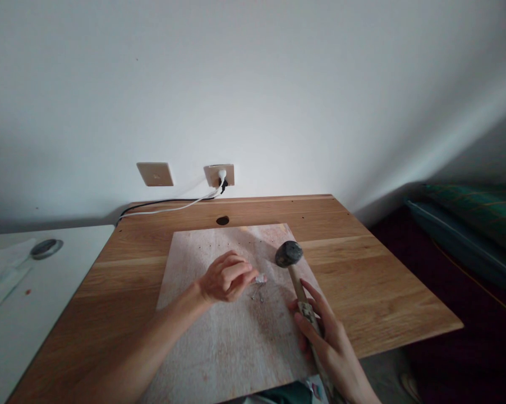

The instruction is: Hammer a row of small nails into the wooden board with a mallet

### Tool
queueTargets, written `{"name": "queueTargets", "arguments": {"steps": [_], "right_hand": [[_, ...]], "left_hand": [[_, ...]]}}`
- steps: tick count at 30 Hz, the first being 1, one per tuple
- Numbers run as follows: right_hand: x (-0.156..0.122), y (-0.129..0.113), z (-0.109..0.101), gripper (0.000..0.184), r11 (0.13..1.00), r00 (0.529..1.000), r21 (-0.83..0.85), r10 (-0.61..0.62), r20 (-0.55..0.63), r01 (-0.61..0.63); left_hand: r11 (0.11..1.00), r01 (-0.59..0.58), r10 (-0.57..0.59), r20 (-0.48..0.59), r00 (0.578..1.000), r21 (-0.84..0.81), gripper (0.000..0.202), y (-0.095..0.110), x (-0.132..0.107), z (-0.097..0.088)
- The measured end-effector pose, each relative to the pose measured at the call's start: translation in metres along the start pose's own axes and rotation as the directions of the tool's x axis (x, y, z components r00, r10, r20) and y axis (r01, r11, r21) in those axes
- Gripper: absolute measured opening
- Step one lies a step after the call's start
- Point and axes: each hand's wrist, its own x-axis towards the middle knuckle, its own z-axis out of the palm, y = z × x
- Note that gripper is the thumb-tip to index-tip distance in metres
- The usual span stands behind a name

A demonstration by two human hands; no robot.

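Observation:
A mallet (289,254) with a black head and a worn wooden handle is in my right hand (326,336), its fingers wrapped round the handle. The head is raised at the right side of a whitish, scuffed board (211,348). Over the middle of that board is my left hand (230,278), fingers curled and closed. At its fingertips shows a small whitish piece (260,278), too small to name. Just below lie a few tiny metal bits (261,299), which look like nails. A row of small dark holes or nail heads runs along the board's far part.
The board lies on a wooden desk (387,292) with a round cable hole (222,220). Black and white cables (169,211) run to a wall socket (219,175). At left, a white table (46,286) bears a tape roll (46,248). Cushions (475,230) lie at right.

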Motion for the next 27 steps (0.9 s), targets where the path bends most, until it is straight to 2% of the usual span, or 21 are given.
{"name": "queueTargets", "arguments": {"steps": [7,14,18,27], "right_hand": [[0.001,0.0,0.0,0.078,1.0,1.0,-0.014,0.001,0.011,-0.001],[-0.001,-0.002,-0.001,0.074,1.0,1.0,-0.002,0.016,0.014,-0.016],[-0.001,-0.003,-0.001,0.074,1.0,1.0,-0.019,0.0,0.008,0.001],[-0.001,-0.004,-0.001,0.075,1.0,1.0,-0.012,0.002,0.002,-0.002]], "left_hand": [[1.0,0.029,-0.029,0.0,1.0,0.002,0.005,0.001,0.003,0.0],[1.0,-0.003,0.002,0.033,0.999,0.027,0.006,0.0,0.01,-0.003],[1.0,0.013,-0.015,0.074,0.997,0.026,0.01,0.0,0.008,-0.004],[1.0,0.002,-0.003,0.072,0.997,0.02,0.013,0.0,0.005,-0.004]]}}
